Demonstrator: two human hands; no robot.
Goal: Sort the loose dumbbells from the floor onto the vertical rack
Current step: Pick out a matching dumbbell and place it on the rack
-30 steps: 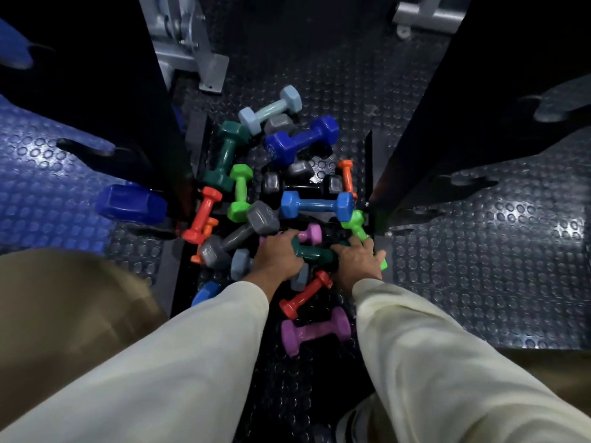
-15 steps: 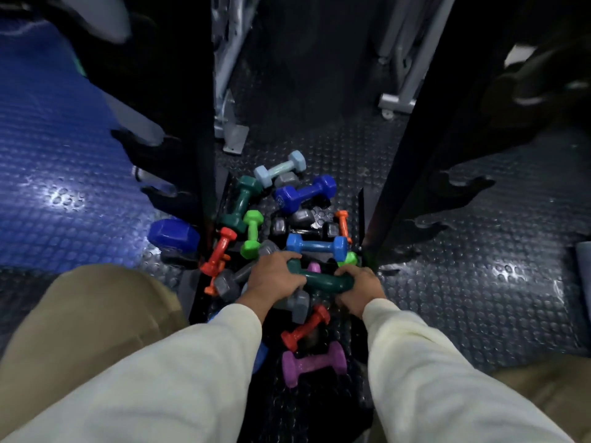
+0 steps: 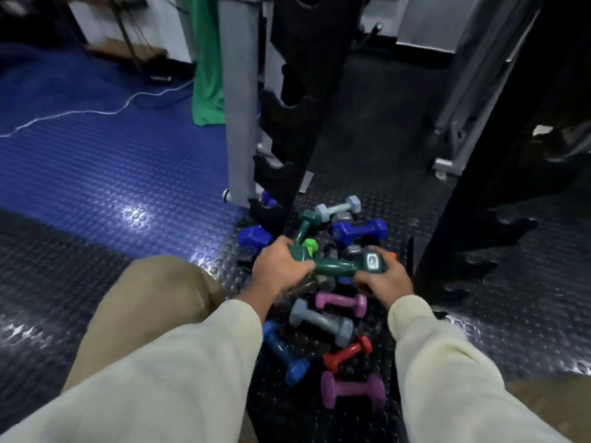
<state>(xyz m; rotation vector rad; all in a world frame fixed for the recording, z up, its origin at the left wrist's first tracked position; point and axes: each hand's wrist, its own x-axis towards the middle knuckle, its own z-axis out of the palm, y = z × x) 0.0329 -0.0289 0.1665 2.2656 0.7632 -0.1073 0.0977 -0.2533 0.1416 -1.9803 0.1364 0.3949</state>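
A dark green dumbbell (image 3: 335, 266) is lifted level above the pile, held by both hands. My left hand (image 3: 279, 270) grips its left head and my right hand (image 3: 382, 278) grips its right head. Under and around them lie several loose dumbbells: a grey one (image 3: 321, 321), a pink one (image 3: 340, 302), a red one (image 3: 347, 352), a purple one (image 3: 351, 390), a blue one (image 3: 283, 353), a dark blue one (image 3: 359, 230) and a pale one (image 3: 337, 208). The black vertical rack's left upright (image 3: 297, 123) with its hooks rises just beyond; its right upright (image 3: 473, 187) stands on the right.
A dark blue dumbbell (image 3: 254, 236) sits in the rack's lowest left hook. A grey machine post (image 3: 236, 107) and green cloth (image 3: 206, 65) stand behind the rack. A white cable (image 3: 80, 112) crosses the blue mat. My knee (image 3: 153, 292) is at the left.
Both hands have raised the dark green dumbbell off the pile. My head has tilted up, so more of the rack and the room behind shows.
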